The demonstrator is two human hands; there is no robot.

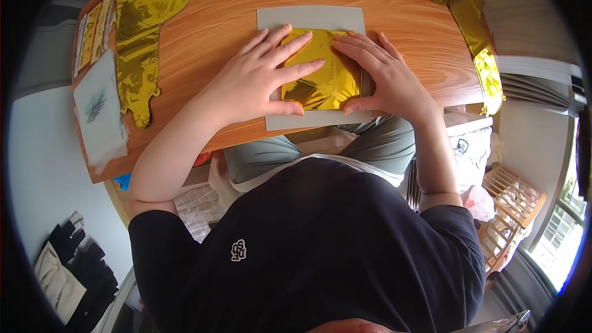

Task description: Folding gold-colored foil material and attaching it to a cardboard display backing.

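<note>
A flat, folded gold foil balloon [333,77] lies as a shiny square on a grey board [308,17] near the table's front edge. My left hand [262,74] is spread across the left side of the foil, with its thumb by the lower left corner. On the other side, my right hand [391,80] rests with its fingertips on the upper right of the foil and its thumb near the lower right corner. Both hands are open and press down, gripping nothing. Fingers hide parts of the foil's left and right edges.
An unfolded gold foil balloon [139,40] lies on the wooden table [216,24] at the left. Beside it are clear plastic bags [98,111] and flat packages [92,34]. More gold foil [465,15] hangs over the right edge. A wooden rack [515,194] stands at the right.
</note>
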